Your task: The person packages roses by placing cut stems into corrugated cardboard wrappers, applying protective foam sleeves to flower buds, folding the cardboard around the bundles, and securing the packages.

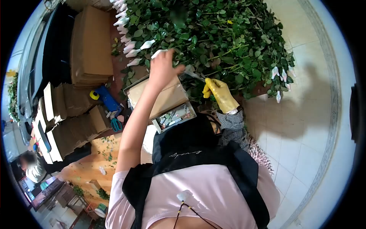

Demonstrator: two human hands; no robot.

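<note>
The yellow-gloved right hand (217, 91) is curled, its grip seemingly closed on a slim pale strip (196, 75) whose long axis slants toward the bare left hand (163, 70), loose-fingered beside a white bud (158, 53); leafy stems (228, 42) crowd beyond, and a brown box (169, 100) sits by the counter's (262, 91) near edge, below both hands

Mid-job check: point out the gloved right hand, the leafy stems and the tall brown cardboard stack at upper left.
Gloved right hand (220, 94): head view, middle of the yellow glove.
Leafy stems (228, 42): head view, foliage mid-heap.
Cardboard stack (93, 42): head view, its broad brown face.
</note>
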